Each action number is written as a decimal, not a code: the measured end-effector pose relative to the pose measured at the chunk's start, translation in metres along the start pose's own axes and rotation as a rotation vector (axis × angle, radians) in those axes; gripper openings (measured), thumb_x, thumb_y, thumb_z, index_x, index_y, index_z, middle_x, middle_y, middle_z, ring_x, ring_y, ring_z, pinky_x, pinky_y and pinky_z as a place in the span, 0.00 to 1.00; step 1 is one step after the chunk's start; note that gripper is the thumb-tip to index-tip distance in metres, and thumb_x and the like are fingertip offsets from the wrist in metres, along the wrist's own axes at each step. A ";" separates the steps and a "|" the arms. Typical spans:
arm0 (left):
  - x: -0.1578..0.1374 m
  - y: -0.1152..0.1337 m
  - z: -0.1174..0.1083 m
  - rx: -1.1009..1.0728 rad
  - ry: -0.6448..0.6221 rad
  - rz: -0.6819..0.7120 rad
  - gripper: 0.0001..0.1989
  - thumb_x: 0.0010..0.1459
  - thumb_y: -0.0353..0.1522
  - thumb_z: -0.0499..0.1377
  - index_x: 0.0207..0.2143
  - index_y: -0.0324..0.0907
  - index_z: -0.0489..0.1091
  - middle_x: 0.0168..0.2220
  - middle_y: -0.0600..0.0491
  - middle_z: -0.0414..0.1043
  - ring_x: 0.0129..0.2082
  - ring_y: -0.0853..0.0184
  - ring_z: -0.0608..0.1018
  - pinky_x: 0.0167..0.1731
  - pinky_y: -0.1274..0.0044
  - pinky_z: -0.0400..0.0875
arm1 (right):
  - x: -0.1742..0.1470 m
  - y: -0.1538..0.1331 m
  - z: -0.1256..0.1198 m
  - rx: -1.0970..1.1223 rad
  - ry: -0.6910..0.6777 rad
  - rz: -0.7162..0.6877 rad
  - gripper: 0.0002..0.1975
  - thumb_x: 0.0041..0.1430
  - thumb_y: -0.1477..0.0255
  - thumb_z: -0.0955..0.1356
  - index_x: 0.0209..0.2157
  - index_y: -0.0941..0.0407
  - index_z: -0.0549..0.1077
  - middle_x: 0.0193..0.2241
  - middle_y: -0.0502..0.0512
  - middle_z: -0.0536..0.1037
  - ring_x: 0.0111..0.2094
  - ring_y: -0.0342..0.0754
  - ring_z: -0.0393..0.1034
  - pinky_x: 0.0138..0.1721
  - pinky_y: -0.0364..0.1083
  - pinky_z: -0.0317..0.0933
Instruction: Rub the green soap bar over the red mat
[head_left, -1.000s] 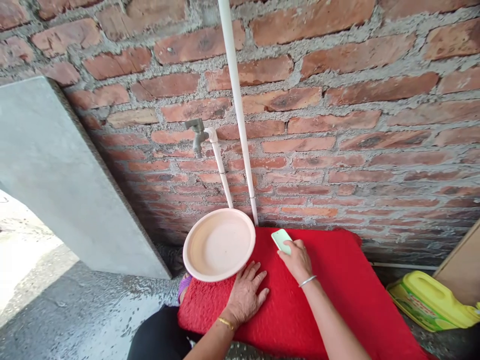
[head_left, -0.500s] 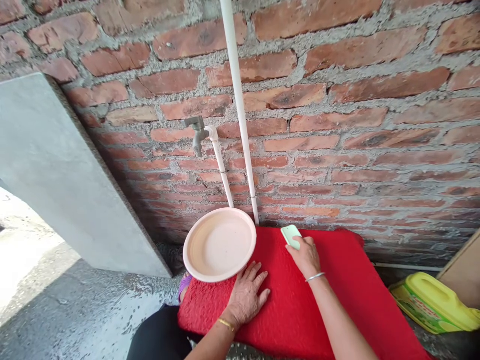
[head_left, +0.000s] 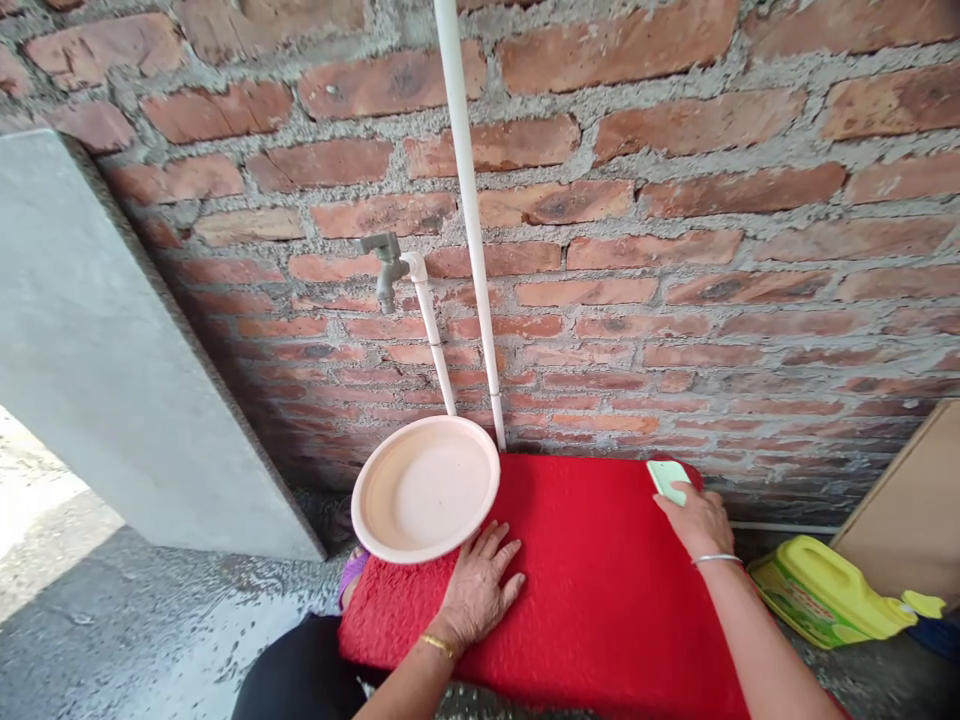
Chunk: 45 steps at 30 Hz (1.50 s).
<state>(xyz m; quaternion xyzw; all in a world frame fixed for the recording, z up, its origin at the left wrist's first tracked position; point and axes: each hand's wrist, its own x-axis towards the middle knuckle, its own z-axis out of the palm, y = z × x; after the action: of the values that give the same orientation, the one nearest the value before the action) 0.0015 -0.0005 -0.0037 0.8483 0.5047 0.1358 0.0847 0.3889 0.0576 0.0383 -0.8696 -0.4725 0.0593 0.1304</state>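
Observation:
A wet-looking red cloth point(head_left: 592, 590) lies spread over a low, flat surface by the wall. My left hand point(head_left: 480, 585) rests flat on the cloth with its fingers spread, the fingertips close to the rim of a pale pink basin point(head_left: 435, 490). At the far right corner of the cloth, my right hand point(head_left: 701, 520) grips a pale green rounded block point(head_left: 670, 482), whose underside is hidden against the cloth. The basin sits on the cloth's left end and holds what looks like shallow water.
A grey tap point(head_left: 388, 272) on a white pipe stands out above the basin, in front of a brick wall point(head_left: 637, 260). A grey slab point(head_left: 135, 350) leans at left above wet floor point(head_left: 217, 620). A yellow jug point(head_left: 829, 590) lies at right beside a tan board point(head_left: 904, 505).
My right hand has slid the pale green block rightward across the cloth to its far right corner. My left hand keeps its place on the cloth. The view has shifted slightly right.

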 end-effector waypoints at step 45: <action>0.001 -0.014 0.011 0.098 0.073 0.034 0.19 0.61 0.36 0.56 0.55 0.52 0.68 0.61 0.53 0.64 0.63 0.59 0.64 0.61 0.62 0.59 | -0.042 0.117 -0.002 0.491 0.020 0.156 0.27 0.49 0.52 0.64 0.42 0.55 0.78 0.28 0.55 0.79 0.33 0.53 0.73 0.35 0.46 0.64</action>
<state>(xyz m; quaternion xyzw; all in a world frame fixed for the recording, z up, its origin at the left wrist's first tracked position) -0.0066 0.0070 -0.0183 0.8544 0.4989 0.1432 0.0220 0.4610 -0.0383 0.0064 -0.8462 -0.3742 0.1734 0.3374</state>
